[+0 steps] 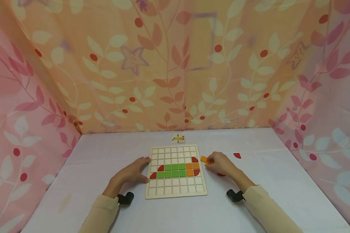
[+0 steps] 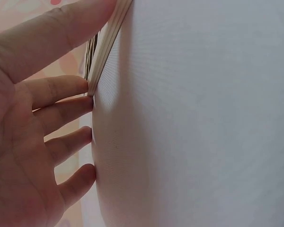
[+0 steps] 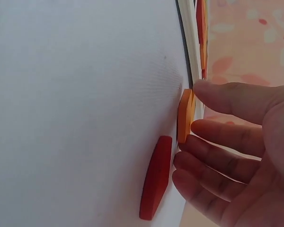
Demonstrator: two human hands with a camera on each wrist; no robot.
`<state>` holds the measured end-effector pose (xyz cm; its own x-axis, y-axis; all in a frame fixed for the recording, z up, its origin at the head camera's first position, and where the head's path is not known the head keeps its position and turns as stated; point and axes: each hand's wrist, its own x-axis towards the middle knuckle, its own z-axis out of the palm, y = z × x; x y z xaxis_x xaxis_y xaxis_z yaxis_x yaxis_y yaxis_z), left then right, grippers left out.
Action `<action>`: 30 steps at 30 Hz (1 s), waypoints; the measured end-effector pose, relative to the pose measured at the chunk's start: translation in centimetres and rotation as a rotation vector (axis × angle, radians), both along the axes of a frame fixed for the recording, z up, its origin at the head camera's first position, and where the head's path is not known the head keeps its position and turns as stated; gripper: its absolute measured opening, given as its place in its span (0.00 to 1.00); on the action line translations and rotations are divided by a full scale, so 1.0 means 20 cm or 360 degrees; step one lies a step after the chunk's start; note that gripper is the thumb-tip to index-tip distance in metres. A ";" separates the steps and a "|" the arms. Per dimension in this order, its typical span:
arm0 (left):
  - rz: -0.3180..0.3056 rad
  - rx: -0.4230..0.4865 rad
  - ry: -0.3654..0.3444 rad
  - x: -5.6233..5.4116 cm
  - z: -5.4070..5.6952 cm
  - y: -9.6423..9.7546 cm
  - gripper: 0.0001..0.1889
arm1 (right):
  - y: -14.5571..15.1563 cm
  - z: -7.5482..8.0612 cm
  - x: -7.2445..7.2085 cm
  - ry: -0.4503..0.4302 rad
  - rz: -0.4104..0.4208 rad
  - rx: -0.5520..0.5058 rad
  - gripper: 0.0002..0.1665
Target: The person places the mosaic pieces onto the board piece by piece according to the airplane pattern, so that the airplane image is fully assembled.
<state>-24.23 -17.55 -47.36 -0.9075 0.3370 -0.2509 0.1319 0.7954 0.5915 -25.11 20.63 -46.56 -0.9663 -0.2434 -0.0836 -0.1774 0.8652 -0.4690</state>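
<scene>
A square wooden grid board lies in the middle of the white table. Two rows of green square tiles cross it, with orange tiles at their right end. Red curved pieces, such as one at the left, sit at the corners of this shape. My left hand rests at the board's left edge, fingers spread and thumb touching its side. Just off the right edge, my right hand pinches an orange tile between thumb and fingers. Another orange tile lies beside those fingertips.
A small pattern card with a coloured shape on a grid lies behind the board. One loose red piece is right of my right hand; another red piece lies partly under it. Patterned curtains enclose the table's back and sides.
</scene>
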 end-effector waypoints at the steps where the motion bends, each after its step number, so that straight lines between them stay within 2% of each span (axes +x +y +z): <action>1: 0.0001 -0.0004 0.0001 0.00 0.00 0.00 0.48 | 0.00 0.00 0.00 0.0013 0.0008 0.0010 0.16; 11: 0.0003 -0.0014 0.0009 0.01 0.00 0.00 0.47 | -0.03 -0.01 -0.01 0.0045 0.0000 0.0074 0.15; 22: 0.0002 -0.0014 0.0010 0.01 0.00 0.00 0.48 | 0.00 -0.01 0.00 0.0069 -0.0044 0.0029 0.15; 30: -0.0012 -0.0014 0.0021 0.01 0.00 0.00 0.48 | 0.03 -0.01 0.00 0.0056 -0.0116 -0.0075 0.16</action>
